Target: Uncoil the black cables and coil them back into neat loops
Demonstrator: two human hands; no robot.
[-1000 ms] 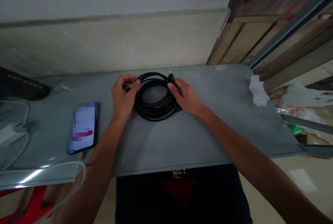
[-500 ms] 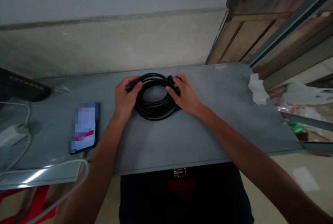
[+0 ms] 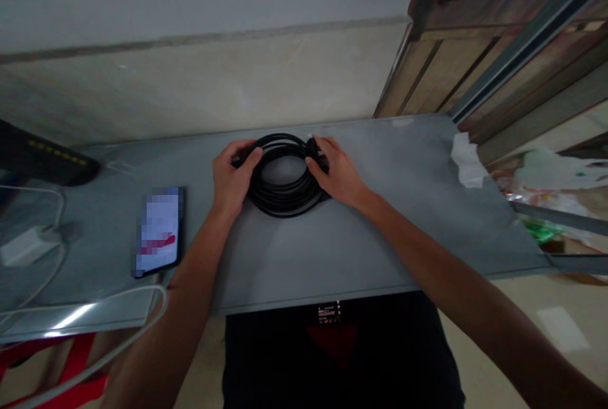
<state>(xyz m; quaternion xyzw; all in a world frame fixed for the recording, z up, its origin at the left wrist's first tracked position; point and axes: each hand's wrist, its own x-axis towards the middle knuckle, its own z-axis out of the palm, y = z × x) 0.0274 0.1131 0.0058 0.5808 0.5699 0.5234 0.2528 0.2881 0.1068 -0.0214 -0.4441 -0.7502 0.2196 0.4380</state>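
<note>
A black cable (image 3: 287, 205) is wound into a round coil of several loops on the grey tabletop (image 3: 304, 263). On the coil's left side, my left hand (image 3: 232, 173) is closed, with its thumb over the loops and its fingers curled behind. My right hand (image 3: 336, 168) grips the right side, where a thicker black part with a pale tip, perhaps a plug, shows by the fingers. Some fingertips of both hands are hidden behind the cable.
Left of my forearm lies a phone (image 3: 160, 232) with a lit screen. Further left are a white charger block (image 3: 29, 245) with a white cord and a dark cylindrical object (image 3: 45, 156). A crumpled white paper (image 3: 467, 159) lies near the right edge. A wall stands behind the table.
Both hands hold the coil in nearly the same places. The whole view has shifted slightly, so the phone and charger appear a little further right.
</note>
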